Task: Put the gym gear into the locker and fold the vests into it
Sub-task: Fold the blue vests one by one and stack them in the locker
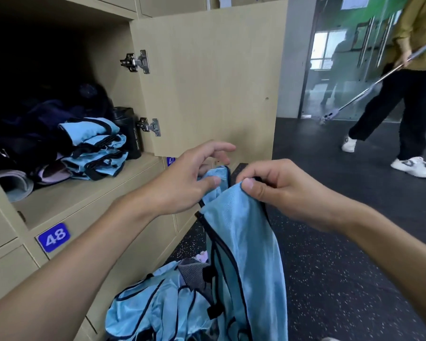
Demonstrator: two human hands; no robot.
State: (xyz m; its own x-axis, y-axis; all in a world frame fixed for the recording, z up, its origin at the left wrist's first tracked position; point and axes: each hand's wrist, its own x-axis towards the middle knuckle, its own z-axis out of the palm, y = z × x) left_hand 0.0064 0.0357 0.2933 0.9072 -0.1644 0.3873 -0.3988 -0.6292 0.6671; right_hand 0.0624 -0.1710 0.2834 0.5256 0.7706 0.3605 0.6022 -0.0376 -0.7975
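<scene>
Folding vest [239,230]: right hand [276,190] pinches one shoulder, left hand [190,178] pinches the other. Next, likely: halve it, add to folded stack [96,148] left of both hands.

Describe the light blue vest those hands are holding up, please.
The light blue vest is thin, slightly shiny fabric with dark trim along its edges and openings. It hangs limp and unfolded in front of the open locker. The right hand pinches its top edge between thumb and fingers; the left hand pinches the strap beside it. Its lower part drops down beside the pile of matching vests on the speckled dark floor.
</scene>
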